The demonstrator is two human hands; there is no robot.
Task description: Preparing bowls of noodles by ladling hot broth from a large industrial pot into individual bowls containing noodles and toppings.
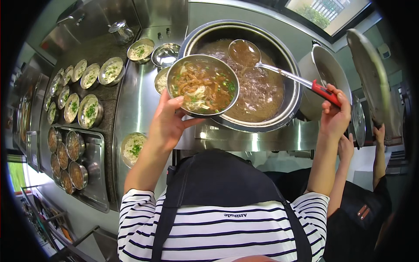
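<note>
My left hand (pixel 172 118) grips the rim and side of a metal bowl (pixel 203 85) with its thumb inside the edge. Noodles, strips of brown topping, chopped green onion and brown broth fill this bowl. It overlaps the near left rim of a large round pot (pixel 291 98) of brown soup (pixel 262 101). My right hand (pixel 338 103) is closed around the red handle of a ladle (pixel 284 73). The ladle's round bowl, holding brown liquid, is over the soup, right of the noodle bowl; whether it touches the surface I cannot tell.
Bowls of noodles with green onion (pixel 90 111) stand on the left counter, beside a metal tray (pixel 95 160) of bowls with brown food. An empty metal bowl (pixel 165 55) sits near the pot. At right, a co-worker's hand (pixel 379 133) holds a large lid (pixel 368 78) near another pot (pixel 330 65).
</note>
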